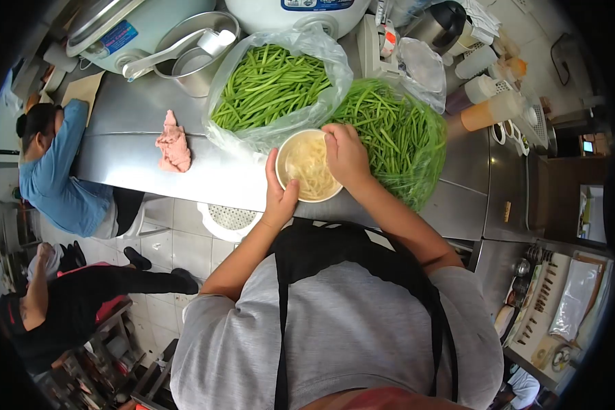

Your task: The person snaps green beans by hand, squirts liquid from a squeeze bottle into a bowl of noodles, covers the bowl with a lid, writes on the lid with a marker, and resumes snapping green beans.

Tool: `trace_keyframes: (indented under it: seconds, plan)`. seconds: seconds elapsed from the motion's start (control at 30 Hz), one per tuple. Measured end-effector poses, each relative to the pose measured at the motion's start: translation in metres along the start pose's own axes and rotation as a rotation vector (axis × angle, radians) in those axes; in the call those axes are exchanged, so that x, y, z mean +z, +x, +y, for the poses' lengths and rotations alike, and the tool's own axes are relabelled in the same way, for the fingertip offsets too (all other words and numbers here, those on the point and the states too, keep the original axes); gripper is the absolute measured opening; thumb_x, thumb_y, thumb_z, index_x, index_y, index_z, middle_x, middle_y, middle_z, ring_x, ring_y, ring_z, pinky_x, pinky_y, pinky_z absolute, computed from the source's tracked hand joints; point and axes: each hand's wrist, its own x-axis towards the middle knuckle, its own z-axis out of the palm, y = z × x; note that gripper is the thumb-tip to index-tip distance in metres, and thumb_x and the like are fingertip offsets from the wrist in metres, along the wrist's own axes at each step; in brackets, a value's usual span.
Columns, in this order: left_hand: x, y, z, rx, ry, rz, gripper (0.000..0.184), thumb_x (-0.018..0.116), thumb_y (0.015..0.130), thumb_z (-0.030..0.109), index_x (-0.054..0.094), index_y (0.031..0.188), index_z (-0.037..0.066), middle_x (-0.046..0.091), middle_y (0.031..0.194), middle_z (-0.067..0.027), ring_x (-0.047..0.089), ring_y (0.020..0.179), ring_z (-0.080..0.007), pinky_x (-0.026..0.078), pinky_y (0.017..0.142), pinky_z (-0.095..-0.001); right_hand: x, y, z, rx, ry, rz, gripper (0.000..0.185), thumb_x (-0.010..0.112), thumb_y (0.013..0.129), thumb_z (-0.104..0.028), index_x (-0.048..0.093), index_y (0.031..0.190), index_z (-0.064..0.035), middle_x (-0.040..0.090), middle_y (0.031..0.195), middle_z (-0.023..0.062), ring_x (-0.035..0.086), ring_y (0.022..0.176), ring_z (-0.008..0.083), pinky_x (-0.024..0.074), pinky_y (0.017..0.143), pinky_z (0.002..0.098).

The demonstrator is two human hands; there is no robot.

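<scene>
Between my two hands is a round white bowl with pale, thin strips in a light liquid; I cannot make out what the strips are. My left hand grips its left side, thumb at the near rim. My right hand is closed on the right rim. Just beyond the bowl stands an open clear plastic bag full of cut green beans. To the right, touching or close to my right hand, a second bag of green beans sits on the steel counter.
A pink crumpled cloth lies left on the counter. Behind are a metal pot with a white-handled scoop, rice cookers, a kettle and sauce bottles. One person leans on the counter's left end; another sits behind.
</scene>
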Motion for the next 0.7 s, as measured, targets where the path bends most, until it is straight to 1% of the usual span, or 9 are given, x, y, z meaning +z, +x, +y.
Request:
trace_keyframes:
  seconds: [0.03,0.13,0.17,0.27,0.37,0.47,0.57,0.7]
  plan:
    - [-0.003,0.002,0.002,-0.002,-0.015,-0.018,0.058,0.044,0.076,0.006,0.019,0.128,0.0,0.034,0.122,-0.015,0.037,0.11,-0.0213,0.028,0.094,-0.0305,-0.001,-0.001,0.0,-0.015,0.0,0.001,0.013,0.049,0.079,-0.017,0.053,0.086,-0.0072,0.05,0.083,0.0129,0.052,0.073,0.0318,0.0426,0.063,0.0392]
    - [-0.017,0.023,0.008,-0.213,-0.024,-0.125,0.043,0.043,0.08,0.005,0.034,0.122,0.0,0.045,0.113,-0.0119,0.044,0.103,-0.0185,0.033,0.089,-0.0288,-0.005,-0.003,-0.005,-0.034,-0.026,-0.06,0.012,0.049,0.079,-0.017,0.054,0.085,-0.0087,0.049,0.08,0.0117,0.052,0.071,0.0316,0.0425,0.061,0.0394]
    - [-0.014,0.033,0.017,-0.215,0.105,-0.1,0.031,0.041,0.084,0.008,0.045,0.114,-0.001,0.053,0.103,-0.0107,0.049,0.096,-0.0164,0.038,0.084,-0.0268,-0.007,-0.003,-0.006,-0.033,-0.04,-0.094,0.011,0.049,0.079,-0.017,0.054,0.085,-0.0093,0.049,0.079,0.0113,0.052,0.07,0.0315,0.0425,0.06,0.0395]
    - [-0.011,0.045,0.022,-0.228,0.242,-0.128,0.029,0.041,0.085,0.011,0.049,0.11,0.0,0.054,0.103,-0.013,0.05,0.095,-0.0168,0.038,0.083,-0.0261,-0.008,0.001,-0.003,-0.012,-0.043,-0.1,0.01,0.049,0.079,-0.013,0.053,0.083,-0.004,0.05,0.078,0.0126,0.051,0.071,0.0317,0.0418,0.061,0.0371]
    - [-0.012,0.048,0.017,-0.262,0.235,-0.127,0.028,0.04,0.085,0.013,0.051,0.108,0.0,0.055,0.102,-0.0138,0.052,0.093,-0.0184,0.039,0.081,-0.0263,-0.006,0.005,-0.001,0.013,-0.089,-0.144,0.009,0.049,0.079,-0.013,0.051,0.079,-0.0038,0.05,0.077,0.0132,0.05,0.07,0.032,0.0411,0.06,0.0382]
    - [-0.014,0.056,0.015,-0.355,0.119,-0.179,0.028,0.04,0.086,0.013,0.052,0.107,0.0,0.056,0.102,-0.0143,0.052,0.094,-0.0199,0.039,0.082,-0.0271,-0.003,0.009,0.003,0.006,-0.068,-0.146,0.01,0.048,0.079,-0.013,0.049,0.076,-0.0036,0.049,0.075,0.0137,0.05,0.069,0.0324,0.0405,0.06,0.039]
    - [-0.015,0.058,0.016,-0.272,0.265,-0.189,0.029,0.04,0.086,0.015,0.051,0.108,-0.001,0.056,0.101,-0.0142,0.052,0.093,-0.0199,0.039,0.081,-0.027,-0.002,0.008,0.004,-0.005,-0.065,-0.092,0.01,0.048,0.078,-0.016,0.049,0.077,-0.0062,0.05,0.075,0.0129,0.05,0.068,0.0334,0.0413,0.058,0.041]
    - [-0.017,0.061,0.017,-0.246,0.277,-0.232,0.036,0.036,0.088,0.023,0.048,0.111,-0.001,0.055,0.103,-0.0162,0.052,0.095,-0.0215,0.038,0.083,-0.0276,-0.009,0.01,0.006,0.034,-0.01,-0.07,0.016,0.049,0.078,-0.02,0.052,0.078,-0.005,0.052,0.078,0.0147,0.051,0.071,0.0341,0.0413,0.061,0.0414]
